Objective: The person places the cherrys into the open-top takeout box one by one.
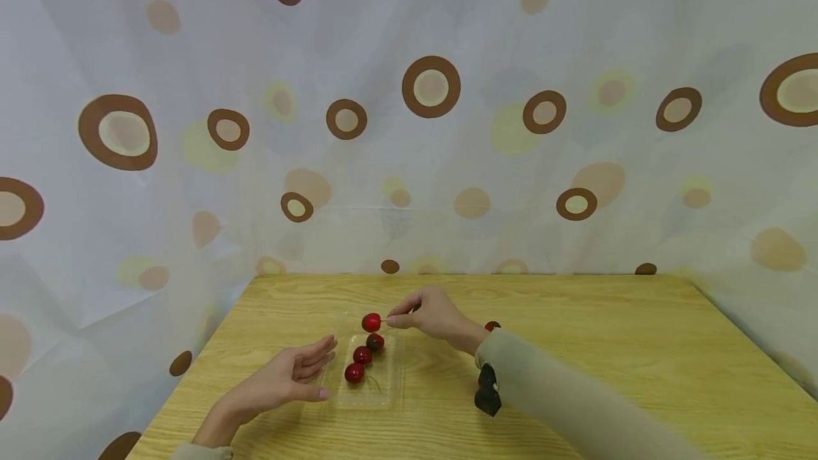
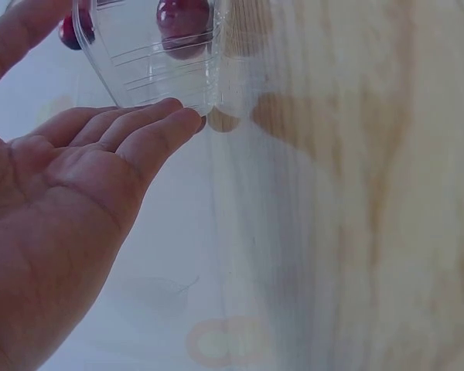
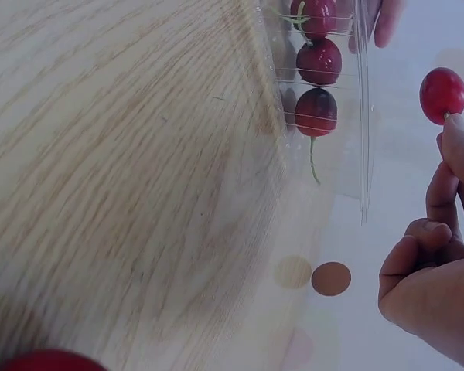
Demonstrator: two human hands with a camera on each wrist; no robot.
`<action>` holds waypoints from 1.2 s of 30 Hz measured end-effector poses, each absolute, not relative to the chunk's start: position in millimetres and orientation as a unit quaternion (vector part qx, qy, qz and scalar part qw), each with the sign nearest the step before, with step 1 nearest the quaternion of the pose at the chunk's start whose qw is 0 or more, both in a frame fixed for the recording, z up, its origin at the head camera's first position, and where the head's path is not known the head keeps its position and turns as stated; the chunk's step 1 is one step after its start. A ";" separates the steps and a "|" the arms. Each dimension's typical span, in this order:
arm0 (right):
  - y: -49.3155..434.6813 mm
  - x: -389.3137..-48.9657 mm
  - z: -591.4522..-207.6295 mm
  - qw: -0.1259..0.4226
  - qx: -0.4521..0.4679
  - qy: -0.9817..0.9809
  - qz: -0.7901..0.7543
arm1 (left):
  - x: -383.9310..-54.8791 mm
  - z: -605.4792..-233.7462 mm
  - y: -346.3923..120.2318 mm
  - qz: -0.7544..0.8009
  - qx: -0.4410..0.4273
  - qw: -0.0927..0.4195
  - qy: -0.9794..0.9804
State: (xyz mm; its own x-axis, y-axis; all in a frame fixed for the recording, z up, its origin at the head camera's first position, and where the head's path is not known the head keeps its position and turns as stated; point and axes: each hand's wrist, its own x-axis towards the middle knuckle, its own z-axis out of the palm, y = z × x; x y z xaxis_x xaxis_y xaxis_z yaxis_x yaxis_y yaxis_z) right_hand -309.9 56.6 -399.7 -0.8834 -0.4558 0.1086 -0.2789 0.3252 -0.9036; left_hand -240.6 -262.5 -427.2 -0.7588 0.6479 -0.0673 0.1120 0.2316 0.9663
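A clear plastic box (image 1: pixel 397 378) stands on the table with three dark red cherries in a row inside, the lowest one (image 1: pixel 354 373) nearest me. Over the far end of the box, my right hand (image 1: pixel 434 316) pinches a bright red cherry (image 1: pixel 371 322) by its stem between thumb and fingertips. In the right wrist view that held cherry (image 3: pixel 443 95) hangs clear of the box's rim. Along the box's left side is my left hand (image 1: pixel 281 378), its fingers extended and the palm facing the box. Its fingertips (image 2: pixel 187 120) overlap the box edge in the left wrist view.
Beside the right sleeve (image 1: pixel 543 382) a dark red round thing (image 1: pixel 492 326) shows, partly hidden by the arm. A black object (image 1: pixel 488 390) sits at the right wrist. The wooden table (image 1: pixel 607 332) meets a patterned curtain (image 1: pixel 473 148) at the back.
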 end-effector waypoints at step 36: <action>32.4 -314.3 -407.8 0.045 -0.208 0.844 -0.493 | -239.5 -427.4 -260.9 0.563 0.256 0.235 0.750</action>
